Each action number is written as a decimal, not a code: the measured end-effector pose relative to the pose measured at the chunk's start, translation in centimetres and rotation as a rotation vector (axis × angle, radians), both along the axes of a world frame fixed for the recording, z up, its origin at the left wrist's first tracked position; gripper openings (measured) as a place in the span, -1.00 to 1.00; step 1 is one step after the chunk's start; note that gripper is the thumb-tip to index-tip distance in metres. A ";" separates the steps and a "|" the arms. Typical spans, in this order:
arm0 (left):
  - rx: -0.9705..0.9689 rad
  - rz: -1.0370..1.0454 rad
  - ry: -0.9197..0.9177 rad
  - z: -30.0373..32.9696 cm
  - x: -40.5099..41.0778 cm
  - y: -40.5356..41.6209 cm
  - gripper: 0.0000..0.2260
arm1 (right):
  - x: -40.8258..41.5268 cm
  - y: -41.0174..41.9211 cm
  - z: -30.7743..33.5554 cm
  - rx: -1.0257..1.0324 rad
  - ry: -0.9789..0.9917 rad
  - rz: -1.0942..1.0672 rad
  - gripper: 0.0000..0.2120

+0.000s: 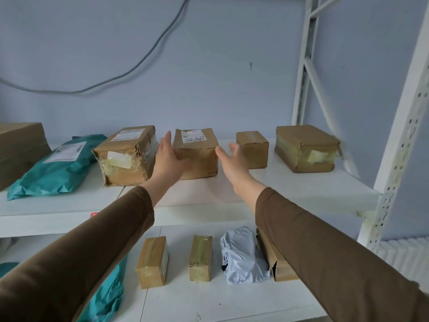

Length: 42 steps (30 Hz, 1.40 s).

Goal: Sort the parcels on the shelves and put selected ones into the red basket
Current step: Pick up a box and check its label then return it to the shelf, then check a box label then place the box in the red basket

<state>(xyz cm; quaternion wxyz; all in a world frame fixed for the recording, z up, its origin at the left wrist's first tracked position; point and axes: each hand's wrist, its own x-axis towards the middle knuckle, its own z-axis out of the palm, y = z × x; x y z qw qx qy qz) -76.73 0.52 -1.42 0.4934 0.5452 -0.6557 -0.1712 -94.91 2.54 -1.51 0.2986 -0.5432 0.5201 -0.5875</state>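
A brown cardboard parcel [197, 152] with a white label on top stands in the middle of the upper white shelf [290, 189]. My left hand [166, 159] is at its left side and my right hand [232, 159] at its right side, both with straight spread fingers, palms facing the box. Whether they touch it is unclear. Neither hand holds anything. The red basket is not in view, apart from a small red patch [94, 214] under the upper shelf's edge.
Upper shelf: a torn taped box [125, 156], a teal mailer [58, 166], a large box [21, 149] at far left, a small box [251, 149], a taped box [306, 148] at right. Lower shelf: two narrow boxes [153, 261] [200, 257], a grey mailer [243, 256], another box [276, 263], a teal bag [109, 293]. White shelf post [399, 163] at right.
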 end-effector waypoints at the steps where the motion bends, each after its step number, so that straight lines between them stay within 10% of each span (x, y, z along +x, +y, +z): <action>1: -0.105 0.007 -0.050 0.5 -0.8 0.3 -0.15 | -0.7 -0.1 0.2 -0.074 0.034 -0.062 -0.43; 8: -0.345 -0.245 -0.160 3.5 -9.0 1.9 -0.43 | -7.2 -2.3 0.7 -0.180 0.135 -0.400 -0.56; 15: 0.311 -0.466 0.212 2.8 -14.7 -0.8 -0.50 | -11.6 -4.7 0.0 0.119 -0.085 -0.262 -0.42; 22: 0.510 -0.476 0.476 1.1 -15.3 -3.1 -0.58 | -10.8 -3.0 0.4 0.235 -0.206 -0.056 -0.65; 42: -0.097 -0.667 0.425 -8.3 -15.2 28.0 -0.72 | -14.9 28.8 -7.9 0.123 -0.924 0.199 -0.64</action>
